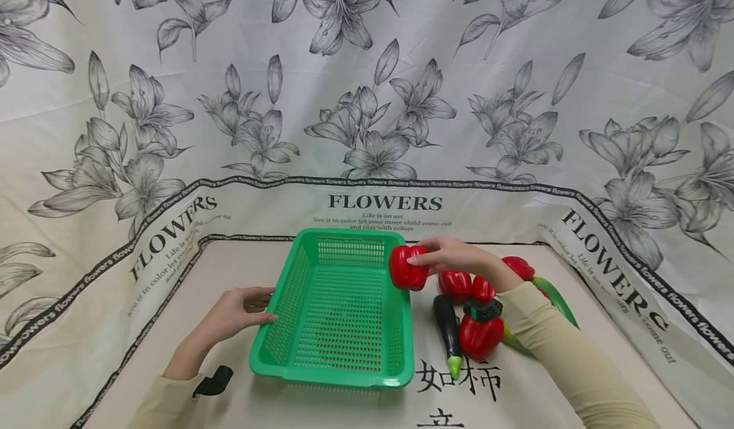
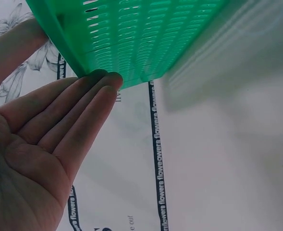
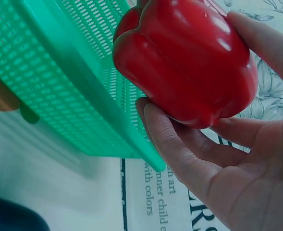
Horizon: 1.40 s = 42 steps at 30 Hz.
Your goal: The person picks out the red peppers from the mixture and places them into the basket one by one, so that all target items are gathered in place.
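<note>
Beyond two sleeves [image 1: 573,365], one basket [image 1: 332,375] is touched on its left by the straight-fingered left hand [image 1: 230,311]; one pepper [image 1: 404,273] is gripped in the right hand [image 1: 450,255], basketward of the palm.

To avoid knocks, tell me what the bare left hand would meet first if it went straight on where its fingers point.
The rectangular green perforated plastic basket, on its left side. The left hand is right at it, apparently touching, though exact depth is unclear.
</note>
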Tool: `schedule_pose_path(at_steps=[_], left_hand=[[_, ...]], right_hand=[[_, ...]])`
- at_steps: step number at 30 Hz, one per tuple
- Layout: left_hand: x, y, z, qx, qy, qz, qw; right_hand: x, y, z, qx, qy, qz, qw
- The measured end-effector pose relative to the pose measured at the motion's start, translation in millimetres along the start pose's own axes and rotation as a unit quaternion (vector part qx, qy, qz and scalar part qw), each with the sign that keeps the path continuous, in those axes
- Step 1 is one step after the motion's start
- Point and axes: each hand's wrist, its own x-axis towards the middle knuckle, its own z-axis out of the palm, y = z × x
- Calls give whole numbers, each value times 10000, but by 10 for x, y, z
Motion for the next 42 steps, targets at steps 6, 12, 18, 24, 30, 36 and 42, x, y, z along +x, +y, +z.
schedule_pose_path(at_steps=[6, 12, 18, 24, 30, 36, 42], left_hand=[[5, 16, -1, -53, 29, -12, 10000], [-4, 32, 10, -37, 44, -109, 9999], [-12, 8, 21, -96, -6, -48, 9999], [-4, -3, 24, -100, 11, 29, 9999], [-2, 14, 23, -108, 76, 10, 9999], [-3, 18, 25, -114, 33, 33, 9999], [-11, 18, 25, -120, 87, -6, 9999]], right_hand=[[158, -48, 70, 65, -141, -79, 9998], [332, -70, 144, 94, -185, -114, 9997], [494, -111, 230, 318, -392, -227, 9985], [643, -138, 292, 591, -442, -151, 9972], [769, -140, 350, 828, -368, -37, 9959], [891, -130, 412, 1037, -315, 38, 9941], [993, -178, 474, 1173, -115, 169, 9929]])
